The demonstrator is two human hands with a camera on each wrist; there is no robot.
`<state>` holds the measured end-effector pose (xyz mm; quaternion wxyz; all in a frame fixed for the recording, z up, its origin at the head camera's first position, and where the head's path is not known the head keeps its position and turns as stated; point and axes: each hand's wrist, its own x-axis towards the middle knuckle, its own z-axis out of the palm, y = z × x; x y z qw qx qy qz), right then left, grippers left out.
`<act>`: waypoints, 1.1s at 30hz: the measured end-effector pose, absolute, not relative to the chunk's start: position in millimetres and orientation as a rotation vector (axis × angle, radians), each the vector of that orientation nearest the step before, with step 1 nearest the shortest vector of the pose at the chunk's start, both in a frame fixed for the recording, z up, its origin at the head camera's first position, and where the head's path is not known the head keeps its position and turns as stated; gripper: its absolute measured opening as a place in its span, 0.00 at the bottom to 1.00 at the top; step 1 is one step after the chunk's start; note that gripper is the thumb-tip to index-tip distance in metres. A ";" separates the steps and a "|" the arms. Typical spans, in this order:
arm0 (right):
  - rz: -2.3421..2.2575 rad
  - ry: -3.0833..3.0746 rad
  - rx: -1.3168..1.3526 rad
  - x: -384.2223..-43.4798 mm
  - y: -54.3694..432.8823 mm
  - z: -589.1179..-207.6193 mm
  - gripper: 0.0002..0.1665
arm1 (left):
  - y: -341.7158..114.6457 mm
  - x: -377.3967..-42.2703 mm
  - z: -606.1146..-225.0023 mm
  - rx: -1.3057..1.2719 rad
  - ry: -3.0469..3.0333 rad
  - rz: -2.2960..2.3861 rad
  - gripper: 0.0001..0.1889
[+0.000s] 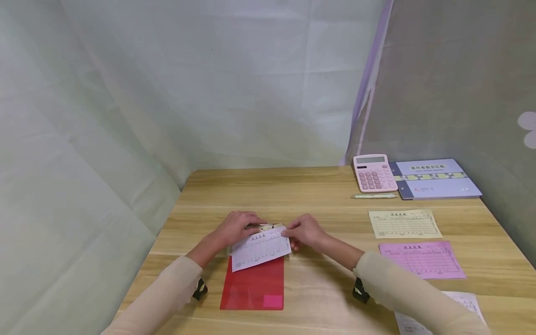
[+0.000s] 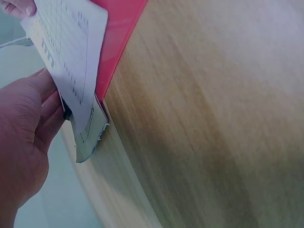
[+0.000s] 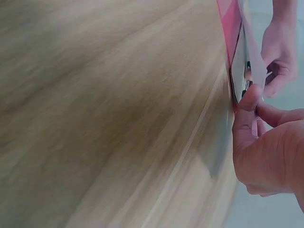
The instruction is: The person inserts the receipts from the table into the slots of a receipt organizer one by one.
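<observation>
A red clipboard (image 1: pixel 251 288) with a pink patch near its lower edge lies on the table. My left hand (image 1: pixel 237 229) grips the metal clip (image 1: pixel 265 227) at its top end; the fingertips are partly hidden. Over the upper part of the board, a white printed form (image 1: pixel 261 249) lies tilted. At its upper right corner, my right hand (image 1: pixel 307 231) pinches the form between thumb and fingers. Under the form, a pale slip (image 2: pixel 92 137) with a ragged edge shows in the left wrist view.
To the right lie a yellow form (image 1: pixel 405 224), a pink form (image 1: pixel 422 260) and another white form (image 1: pixel 466 300), partly covered by my right sleeve. A pink calculator (image 1: pixel 374 173), a pen (image 1: pixel 374 196) and a blue-grey account book (image 1: pixel 435 181) stand at the back right.
</observation>
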<state>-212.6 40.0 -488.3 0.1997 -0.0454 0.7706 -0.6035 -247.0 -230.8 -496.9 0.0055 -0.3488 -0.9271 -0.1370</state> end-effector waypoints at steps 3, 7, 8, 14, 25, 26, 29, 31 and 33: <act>-1.701 2.110 -0.106 -214.6 36.5 -490.6 0.05 | -231.2 -246.6 -498.2 -1.098 -2.898 -0.432 0.15; -1.696 2.089 -0.101 -215.3 32.4 -495.2 0.06 | -231.6 -245.5 -499.3 -1.091 -2.915 -0.448 0.15; -1.691 2.094 -0.104 -215.0 31.6 -496.2 0.06 | -231.8 -245.0 -499.3 -1.087 -2.920 -0.453 0.16; -1.663 2.140 -0.126 -212.7 28.8 -498.7 0.04 | -230.4 -243.7 -499.3 -1.104 -2.903 -0.382 0.16; -1.617 2.223 -0.173 -213.3 28.9 -497.3 0.05 | -228.6 -238.4 -503.0 -1.183 -2.752 -0.249 0.15; -1.617 2.226 -0.177 -213.5 28.9 -497.7 0.05 | -228.9 -238.1 -503.1 -1.188 -2.740 -0.252 0.15; -1.622 2.230 -0.194 -213.9 28.8 -498.5 0.05 | -230.0 -238.5 -503.9 -1.197 -2.716 -0.258 0.16; -1.621 2.226 -0.185 -214.4 28.3 -498.8 0.05 | -230.8 -238.8 -504.4 -1.205 -2.706 -0.265 0.16; -1.616 2.232 -0.179 -214.6 27.7 -498.8 0.05 | -231.5 -238.8 -504.7 -1.207 -2.705 -0.272 0.16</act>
